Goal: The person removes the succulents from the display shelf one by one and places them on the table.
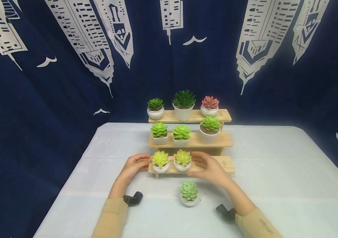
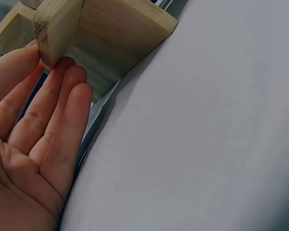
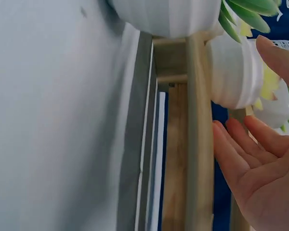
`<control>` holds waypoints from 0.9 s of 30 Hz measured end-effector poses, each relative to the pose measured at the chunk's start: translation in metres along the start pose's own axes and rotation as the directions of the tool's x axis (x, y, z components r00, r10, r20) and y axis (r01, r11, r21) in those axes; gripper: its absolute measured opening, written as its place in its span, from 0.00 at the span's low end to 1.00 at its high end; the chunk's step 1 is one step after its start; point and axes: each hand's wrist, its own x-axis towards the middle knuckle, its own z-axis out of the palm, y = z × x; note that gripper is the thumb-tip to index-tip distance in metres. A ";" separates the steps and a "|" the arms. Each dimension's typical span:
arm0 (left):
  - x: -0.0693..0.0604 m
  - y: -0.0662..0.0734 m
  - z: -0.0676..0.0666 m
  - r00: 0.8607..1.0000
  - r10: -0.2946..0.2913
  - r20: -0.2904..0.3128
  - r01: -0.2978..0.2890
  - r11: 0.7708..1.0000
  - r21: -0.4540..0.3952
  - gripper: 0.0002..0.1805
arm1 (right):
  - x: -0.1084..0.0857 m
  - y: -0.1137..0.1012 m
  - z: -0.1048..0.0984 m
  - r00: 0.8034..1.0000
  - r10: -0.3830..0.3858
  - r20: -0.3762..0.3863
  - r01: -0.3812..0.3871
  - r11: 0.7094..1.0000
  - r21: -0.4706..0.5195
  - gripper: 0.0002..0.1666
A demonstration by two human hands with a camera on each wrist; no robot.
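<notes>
A three-tier wooden stand (image 1: 227,162) holds small potted succulents. My left hand (image 1: 135,165) is at the left end of its lowest shelf, beside a yellow-green succulent (image 1: 160,159). The left wrist view shows this hand's fairly straight fingers (image 2: 77,110) touching the wooden end. My right hand (image 1: 209,167) is over the lowest shelf, just right of a second yellow-green succulent (image 1: 182,158) in a white ribbed pot. In the right wrist view, its fingers are spread beside the white pot (image 3: 236,72), nothing gripped. A pale green succulent (image 1: 189,191) stands on the table in front.
Higher up, the middle shelf bears three bright green succulents, one in a larger pot (image 1: 209,134). On top are a small dark green one (image 1: 155,107), a larger one (image 1: 184,102) and a pink one (image 1: 210,104). Behind the white table (image 1: 276,172) hangs a navy printed cloth (image 1: 201,66).
</notes>
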 end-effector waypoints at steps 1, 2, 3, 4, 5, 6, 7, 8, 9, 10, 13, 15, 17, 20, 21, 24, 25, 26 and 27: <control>0.000 0.000 0.000 1.000 0.001 0.000 -0.001 1.000 -0.001 0.19 | 0.002 0.000 0.002 1.000 0.010 0.002 -0.010 1.000 -0.001 0.46; -0.001 0.001 0.000 1.000 0.003 0.001 -0.003 1.000 -0.001 0.19 | 0.003 0.000 0.003 1.000 0.020 0.005 -0.020 1.000 0.002 0.46; -0.001 0.001 0.000 1.000 0.003 0.003 -0.003 1.000 0.000 0.20 | 0.004 0.001 0.005 1.000 0.030 0.006 -0.030 1.000 0.004 0.47; -0.001 0.001 0.000 1.000 0.003 0.005 -0.003 1.000 0.000 0.20 | 0.006 0.001 0.007 0.999 0.039 0.005 -0.039 0.999 0.005 0.47; -0.001 0.000 0.000 1.000 0.003 0.006 -0.003 1.000 0.000 0.20 | 0.008 0.006 0.008 0.999 0.044 0.003 -0.044 0.999 0.004 0.48; -0.001 0.001 0.000 1.000 0.002 0.008 -0.002 1.000 0.001 0.20 | 0.009 0.006 0.009 0.999 0.051 0.002 -0.051 0.999 0.005 0.49; 0.000 0.001 0.000 1.000 0.000 0.009 0.000 1.000 0.002 0.21 | 0.010 0.007 0.011 0.998 0.056 -0.003 -0.056 0.998 -0.002 0.49; 0.000 0.001 -0.001 1.000 -0.001 0.009 0.001 1.000 0.005 0.21 | 0.011 0.008 0.012 0.998 0.056 -0.007 -0.056 0.998 -0.008 0.50; 0.000 0.001 -0.001 1.000 -0.002 0.009 0.002 1.000 0.006 0.21 | 0.011 0.008 0.012 0.998 0.059 -0.012 -0.059 0.998 -0.015 0.50; 0.000 0.001 -0.001 1.000 -0.003 0.007 0.003 1.000 0.006 0.21 | 0.012 0.009 0.013 0.998 0.063 -0.018 -0.064 0.998 -0.022 0.51; 0.001 0.001 -0.001 1.000 -0.002 0.005 0.002 1.000 0.014 0.21 | 0.014 0.012 0.015 0.997 0.065 -0.042 -0.067 0.997 -0.047 0.51; 0.001 0.000 -0.001 1.000 0.001 0.004 -0.001 1.000 0.015 0.20 | 0.014 0.012 0.016 0.996 0.065 -0.059 -0.068 0.996 -0.055 0.51; 0.001 0.000 -0.001 1.000 0.003 0.003 -0.003 1.000 0.015 0.20 | 0.014 0.013 0.017 0.995 0.068 -0.075 -0.073 0.995 -0.066 0.50; 0.001 -0.001 -0.001 1.000 0.013 0.003 -0.013 1.000 0.021 0.20 | 0.014 0.014 0.019 0.992 0.076 -0.100 -0.084 0.993 -0.078 0.50; 0.001 -0.001 -0.001 1.000 0.013 0.001 -0.013 1.000 0.022 0.20 | 0.014 0.014 0.020 0.991 0.081 -0.107 -0.090 0.993 -0.080 0.49; 0.001 -0.001 -0.001 1.000 0.010 -0.004 -0.010 1.000 0.029 0.20 | 0.013 0.014 0.020 0.988 0.087 -0.125 -0.097 0.992 -0.077 0.49; 0.001 -0.001 -0.001 1.000 0.009 -0.005 -0.009 1.000 0.027 0.20 | 0.013 0.014 0.020 0.988 0.087 -0.128 -0.097 0.993 -0.071 0.49; 0.001 -0.001 -0.001 1.000 0.007 -0.008 -0.007 1.000 0.026 0.20 | 0.013 0.014 0.020 0.987 0.088 -0.132 -0.097 0.993 -0.067 0.49; 0.001 -0.001 -0.001 1.000 0.002 -0.012 -0.002 1.000 0.022 0.20 | 0.013 0.014 0.020 0.987 0.086 -0.133 -0.095 0.994 -0.062 0.49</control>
